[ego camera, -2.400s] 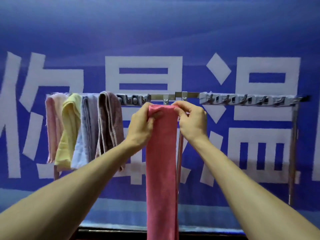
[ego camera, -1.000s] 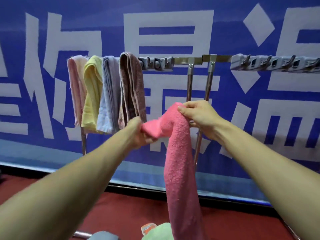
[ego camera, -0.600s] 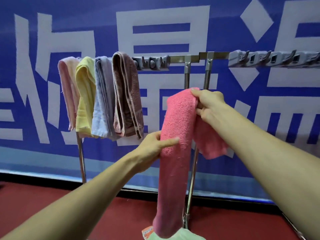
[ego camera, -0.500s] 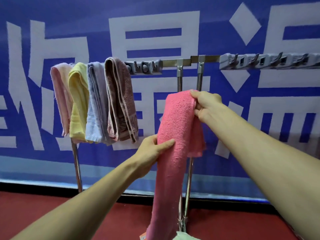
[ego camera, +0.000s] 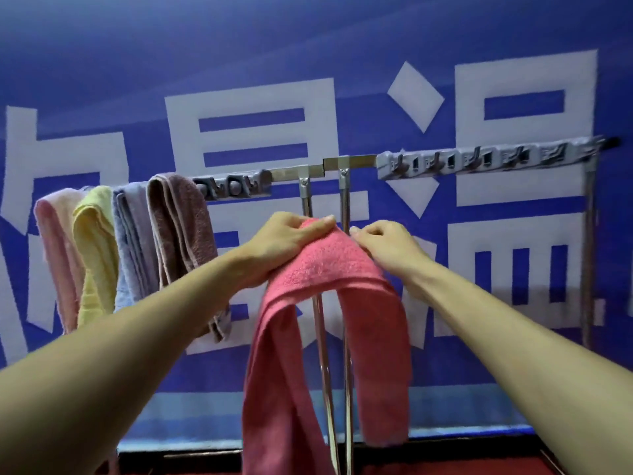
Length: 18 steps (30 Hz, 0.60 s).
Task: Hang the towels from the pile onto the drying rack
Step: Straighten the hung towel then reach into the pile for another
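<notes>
A pink towel (ego camera: pixel 329 269) is folded over in the air in front of the drying rack (ego camera: pixel 308 173), its two ends hanging down. My left hand (ego camera: pixel 284 238) grips the fold's top left. My right hand (ego camera: pixel 387 245) pinches the fold's right side. The fold sits below the rack's top bar, in front of the two middle posts (ego camera: pixel 344 200). Several towels hang on the rack's left part: a pale pink towel (ego camera: pixel 54 255), a yellow towel (ego camera: pixel 96 252), a light blue towel (ego camera: pixel 132 241) and a mauve towel (ego camera: pixel 181 234).
Grey clip strips (ego camera: pixel 479 159) run along the rack's right half, which bears no towel, and a short strip (ego camera: pixel 233 188) sits beside the mauve towel. The rack's right post (ego camera: pixel 589 252) stands at the far right. A blue banner with white characters (ego camera: pixel 253 63) fills the background.
The view has tilted up. My left hand has moved from the towel's hanging side up to the fold. The towel now drapes in two hanging ends, raised closer to the bar.
</notes>
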Motion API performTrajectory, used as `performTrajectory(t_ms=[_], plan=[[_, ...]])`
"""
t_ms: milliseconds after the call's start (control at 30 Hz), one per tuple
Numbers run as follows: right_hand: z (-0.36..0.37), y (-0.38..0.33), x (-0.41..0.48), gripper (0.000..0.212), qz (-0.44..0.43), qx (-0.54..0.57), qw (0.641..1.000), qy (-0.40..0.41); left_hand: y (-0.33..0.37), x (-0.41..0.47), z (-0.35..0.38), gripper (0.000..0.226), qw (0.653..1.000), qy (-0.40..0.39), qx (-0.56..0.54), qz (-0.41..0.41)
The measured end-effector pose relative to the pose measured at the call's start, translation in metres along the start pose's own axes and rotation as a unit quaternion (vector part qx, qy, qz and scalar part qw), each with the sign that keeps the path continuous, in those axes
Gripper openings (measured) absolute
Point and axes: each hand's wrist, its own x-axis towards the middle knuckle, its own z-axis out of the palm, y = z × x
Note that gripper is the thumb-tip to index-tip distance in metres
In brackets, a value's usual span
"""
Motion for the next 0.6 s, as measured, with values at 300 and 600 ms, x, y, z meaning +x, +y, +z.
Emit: performTrajectory(t_ms=[300,600], plan=[[0.028,-0.034,0.000,0.043,0.067,0.386,0.869,-0.302,0.036,-0.008,-0.045,0.042,0.998,-0.029,0.060,0.003],[0.054,-0.080,0.020,0.025,-0.015,0.389,0.886,-0.250,-0.015,-0.037,-0.111,0.041,0.993,-0.066,-0.085,-0.055]])
